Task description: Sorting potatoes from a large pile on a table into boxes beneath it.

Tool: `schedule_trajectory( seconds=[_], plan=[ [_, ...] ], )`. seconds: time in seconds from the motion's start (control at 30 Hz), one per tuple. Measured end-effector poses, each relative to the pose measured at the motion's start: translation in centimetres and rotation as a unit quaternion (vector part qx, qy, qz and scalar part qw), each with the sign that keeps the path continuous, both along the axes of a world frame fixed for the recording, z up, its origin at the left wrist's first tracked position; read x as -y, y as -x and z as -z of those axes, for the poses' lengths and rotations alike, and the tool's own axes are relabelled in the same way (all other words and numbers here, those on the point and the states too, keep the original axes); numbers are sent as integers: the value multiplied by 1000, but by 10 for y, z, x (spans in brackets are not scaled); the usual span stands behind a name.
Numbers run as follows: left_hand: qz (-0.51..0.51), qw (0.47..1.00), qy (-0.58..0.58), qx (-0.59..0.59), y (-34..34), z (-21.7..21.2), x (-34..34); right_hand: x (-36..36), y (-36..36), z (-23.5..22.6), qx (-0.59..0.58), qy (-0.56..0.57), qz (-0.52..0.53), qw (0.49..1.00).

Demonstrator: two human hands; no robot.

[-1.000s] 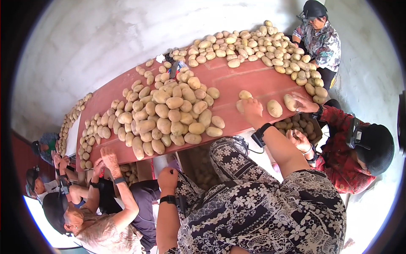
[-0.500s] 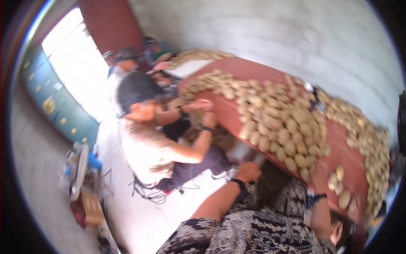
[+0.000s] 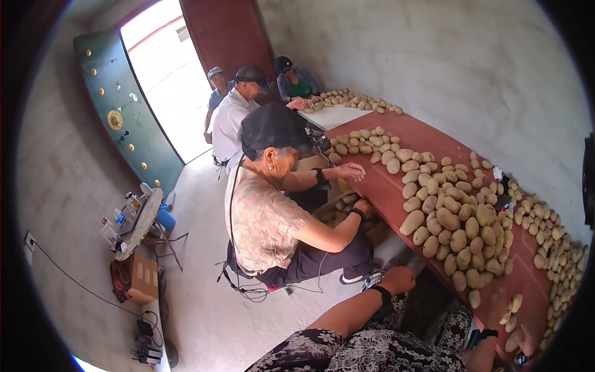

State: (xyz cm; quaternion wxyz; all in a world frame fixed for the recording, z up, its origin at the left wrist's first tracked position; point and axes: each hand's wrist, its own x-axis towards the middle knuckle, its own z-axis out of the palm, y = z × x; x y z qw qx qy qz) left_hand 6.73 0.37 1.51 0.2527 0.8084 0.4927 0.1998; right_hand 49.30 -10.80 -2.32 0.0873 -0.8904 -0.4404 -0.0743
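A large heap of potatoes (image 3: 458,229) lies on the reddish-brown tabletop (image 3: 427,133). My left hand (image 3: 398,280) is curled closed, low in front of the table's near edge and over my patterned clothing. Whatever it may hold is hidden. My right hand (image 3: 494,315) is at the table's near right part, blurred, beside a few loose potatoes (image 3: 514,304). Its fingers do not show clearly enough to tell whether it grips one. Close by on its right is another person's hand (image 3: 527,342).
To my left sits a co-worker (image 3: 266,211), one hand at the table edge, the other down at a box of potatoes (image 3: 342,208). Several people sit farther back. Smaller potatoes (image 3: 548,235) line the wall side. Cables (image 3: 248,291) lie on the floor; a cluttered small table (image 3: 144,223) stands left.
My view has turned leftward and steadied, so everything appears farther right. The neighbouring co-worker's hands have moved apart, one lowering to the box. My left hand stays closed.
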Motion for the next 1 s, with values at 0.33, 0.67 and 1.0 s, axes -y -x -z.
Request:
schedule_trajectory(
  seconds=[0.33,0.67,1.0],
  plan=[
    [1,1000,-11,-14,5,0,5,7,-11,13,0,5,-6,1000],
    [5,1000,-6,-28,1,1,7,16,6,8,30,34,-5,999],
    [30,998,-36,-33,-10,1,6,21,12,8,68,-57,-111,990]
  ],
)
